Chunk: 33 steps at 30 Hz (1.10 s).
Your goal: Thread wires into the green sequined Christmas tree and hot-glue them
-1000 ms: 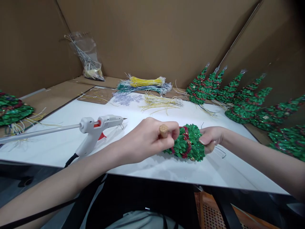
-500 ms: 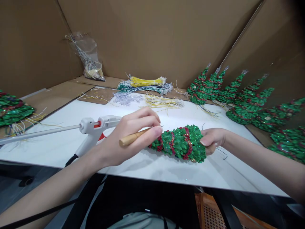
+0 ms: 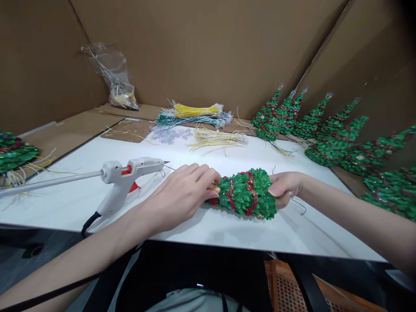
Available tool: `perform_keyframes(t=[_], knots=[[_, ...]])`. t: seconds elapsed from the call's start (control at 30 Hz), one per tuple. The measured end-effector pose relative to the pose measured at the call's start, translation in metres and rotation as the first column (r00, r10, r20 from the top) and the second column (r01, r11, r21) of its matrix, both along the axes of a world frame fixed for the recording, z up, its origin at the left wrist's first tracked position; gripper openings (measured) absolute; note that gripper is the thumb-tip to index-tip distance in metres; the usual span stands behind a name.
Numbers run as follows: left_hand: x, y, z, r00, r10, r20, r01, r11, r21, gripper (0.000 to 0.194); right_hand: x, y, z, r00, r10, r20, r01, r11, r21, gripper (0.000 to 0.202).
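Observation:
A green glittery tree [image 3: 245,193] with red bands lies on its side above the white table [image 3: 260,238], its wide base to the right. My right hand [image 3: 286,188] is closed on that base, the fingers partly hidden inside or behind it. Over the narrow end, my left hand [image 3: 186,190] is closed round a wooden-handled tool [image 3: 213,188]; only a bit of the handle shows, by the thumb. The tool's tip is hidden. The tree's top end is also covered by the left hand.
A white glue gun [image 3: 121,182] stands left of my left hand, its nozzle pointing right. Behind lie wire bundles [image 3: 198,111] and loose yellow-white wires [image 3: 221,138]. A plastic bag [image 3: 121,82] leans at back left. Several green trees [image 3: 331,143] line the right side.
My left hand has turned over and lowered onto the tree's narrow end, hiding most of the wooden handle. The glue gun's nozzle now shows. The view has shifted slightly.

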State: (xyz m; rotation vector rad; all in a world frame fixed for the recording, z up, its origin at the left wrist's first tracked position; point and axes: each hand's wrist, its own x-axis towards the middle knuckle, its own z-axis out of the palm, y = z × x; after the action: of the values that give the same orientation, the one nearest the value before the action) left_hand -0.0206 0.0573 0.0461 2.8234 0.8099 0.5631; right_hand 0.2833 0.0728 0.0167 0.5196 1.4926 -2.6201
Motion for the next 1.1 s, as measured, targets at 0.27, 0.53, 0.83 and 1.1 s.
perform_keyframes(t=[0.27,0.53,0.83,1.1], knots=[[0.003,-0.002,0.002,0.997,-0.036,-0.069,0.044,0.992,0.118,0.013,0.004,0.0,-0.004,0.999,-0.033,0.019,0.033,0.999,-0.004,0.055],[0.006,-0.005,0.007,0.988,-0.014,-0.152,0.037,0.988,0.151,0.016,0.001,0.003,-0.002,0.999,0.027,-0.036,-0.028,1.0,-0.014,0.056],[0.01,0.0,0.008,0.995,-0.041,-0.087,0.048,0.995,0.088,0.018,0.002,0.007,-0.002,0.998,0.04,0.046,-0.039,0.999,-0.025,0.055],[0.01,0.0,0.0,0.998,-0.047,-0.041,0.054,0.983,0.178,0.022,0.001,0.008,-0.004,0.996,0.068,-0.056,-0.07,0.997,-0.038,0.052]])
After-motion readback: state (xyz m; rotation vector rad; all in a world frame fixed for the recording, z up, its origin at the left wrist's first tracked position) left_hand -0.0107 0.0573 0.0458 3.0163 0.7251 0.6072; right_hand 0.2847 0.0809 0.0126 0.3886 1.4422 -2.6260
